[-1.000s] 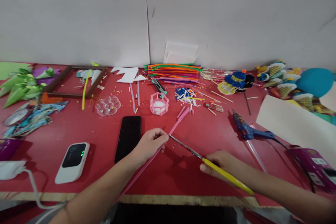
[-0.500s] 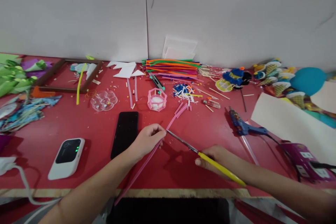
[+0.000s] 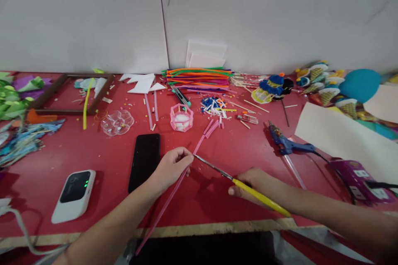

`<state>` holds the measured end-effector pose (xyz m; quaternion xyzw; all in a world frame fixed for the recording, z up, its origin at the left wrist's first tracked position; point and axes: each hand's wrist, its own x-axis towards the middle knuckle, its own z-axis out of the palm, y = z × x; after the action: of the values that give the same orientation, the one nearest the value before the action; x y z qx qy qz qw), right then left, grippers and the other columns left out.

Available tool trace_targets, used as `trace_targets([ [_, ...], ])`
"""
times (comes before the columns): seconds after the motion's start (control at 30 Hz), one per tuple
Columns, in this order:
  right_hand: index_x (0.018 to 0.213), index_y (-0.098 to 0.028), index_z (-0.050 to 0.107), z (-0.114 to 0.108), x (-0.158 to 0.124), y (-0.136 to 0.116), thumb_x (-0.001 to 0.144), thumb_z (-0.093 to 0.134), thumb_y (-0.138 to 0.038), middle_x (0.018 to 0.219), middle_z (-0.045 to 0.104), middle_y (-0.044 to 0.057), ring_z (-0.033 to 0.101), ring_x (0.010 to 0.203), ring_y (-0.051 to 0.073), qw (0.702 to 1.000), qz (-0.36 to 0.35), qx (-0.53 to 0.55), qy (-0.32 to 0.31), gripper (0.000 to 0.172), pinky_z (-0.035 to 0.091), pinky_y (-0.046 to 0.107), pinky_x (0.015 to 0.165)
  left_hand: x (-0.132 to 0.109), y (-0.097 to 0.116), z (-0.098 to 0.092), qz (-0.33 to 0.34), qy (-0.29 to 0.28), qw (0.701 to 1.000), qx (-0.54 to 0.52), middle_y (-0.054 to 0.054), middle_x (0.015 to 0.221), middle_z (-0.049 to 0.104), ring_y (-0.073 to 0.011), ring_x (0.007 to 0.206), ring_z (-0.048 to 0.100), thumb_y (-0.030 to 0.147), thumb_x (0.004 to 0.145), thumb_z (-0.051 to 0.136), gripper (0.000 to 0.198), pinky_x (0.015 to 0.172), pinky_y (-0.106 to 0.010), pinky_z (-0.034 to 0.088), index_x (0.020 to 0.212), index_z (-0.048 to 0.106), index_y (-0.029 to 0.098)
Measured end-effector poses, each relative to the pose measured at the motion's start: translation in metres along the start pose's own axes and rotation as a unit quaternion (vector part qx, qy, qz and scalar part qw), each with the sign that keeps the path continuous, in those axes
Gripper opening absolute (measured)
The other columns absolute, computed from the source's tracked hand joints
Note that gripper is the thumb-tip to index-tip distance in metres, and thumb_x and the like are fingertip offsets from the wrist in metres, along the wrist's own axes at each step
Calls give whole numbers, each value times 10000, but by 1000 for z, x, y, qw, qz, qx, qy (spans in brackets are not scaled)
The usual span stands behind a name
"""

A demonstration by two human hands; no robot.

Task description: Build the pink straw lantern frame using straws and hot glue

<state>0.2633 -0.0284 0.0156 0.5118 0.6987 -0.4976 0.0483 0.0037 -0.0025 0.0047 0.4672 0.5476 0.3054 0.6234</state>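
Observation:
My left hand (image 3: 174,166) is closed in a pinch round a long, thin pink straw (image 3: 164,209), which slants down past the table's front edge. My right hand (image 3: 255,184) grips yellow-handled scissors (image 3: 259,197). Their metal blades reach left, the tips at the straw just beside my left fingertips. Short cut pink straw pieces (image 3: 212,128) lie on the red table (image 3: 211,198) by the straw's far end. Behind my left hand stands a small pink octagonal frame (image 3: 181,118) with something white inside.
A black phone (image 3: 144,161) and a white device (image 3: 74,196) lie to the left. At the right are a blue glue gun (image 3: 284,143) and a purple power strip (image 3: 357,180). Coloured sticks (image 3: 199,79), a cutter (image 3: 181,97) and blue-white bits (image 3: 213,105) lie behind.
The view has shifted slightly, so things on the table appear a little further left. Both hands keep their hold, with the scissor tips still at the straw.

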Motion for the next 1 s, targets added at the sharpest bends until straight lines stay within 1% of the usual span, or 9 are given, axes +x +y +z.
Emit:
trace_targets([
  [0.1,560,-203,356,-4,-2,-7,789,490,-806,598,234,-44,224,559,92,1000,0,4,-10,658,176,255,501,0,1,0,3,1,1000,1,70,512,526,-113,479,515,333,745,596,149,542,-244,406,682,536,211],
  [0.2,563,-204,353,-6,-4,-12,764,469,-847,601,241,-42,232,563,94,1000,11,5,-7,684,169,258,504,0,1,0,5,3,1000,1,64,505,532,-114,476,510,334,748,595,153,536,-243,401,680,539,208],
  [0.33,550,-206,346,-4,-5,-12,719,437,-905,593,240,-42,228,565,94,1000,21,2,8,724,169,259,506,0,2,1,6,5,1000,0,67,506,527,-116,473,507,362,748,597,169,533,-245,405,693,553,209],
  [0.6,568,-205,385,0,-8,-12,711,394,-935,610,258,-37,247,576,99,999,22,-21,31,744,186,259,508,1,0,1,17,3,1000,5,71,512,516,-111,482,496,344,748,589,151,541,-242,398,688,558,209],
  [0.77,591,-196,434,0,-11,-8,736,439,-901,619,288,-39,260,585,98,999,23,-26,30,720,199,254,519,0,0,1,20,-9,1000,15,70,523,522,-110,495,492,332,739,598,144,543,-241,386,682,563,204],
  [1.0,607,-184,453,0,-13,-5,794,463,-838,603,309,-43,283,566,89,999,14,-38,25,681,199,252,514,-1,2,0,22,-14,999,25,69,535,518,-110,505,492,317,733,601,128,544,-241,379,682,574,203],
])
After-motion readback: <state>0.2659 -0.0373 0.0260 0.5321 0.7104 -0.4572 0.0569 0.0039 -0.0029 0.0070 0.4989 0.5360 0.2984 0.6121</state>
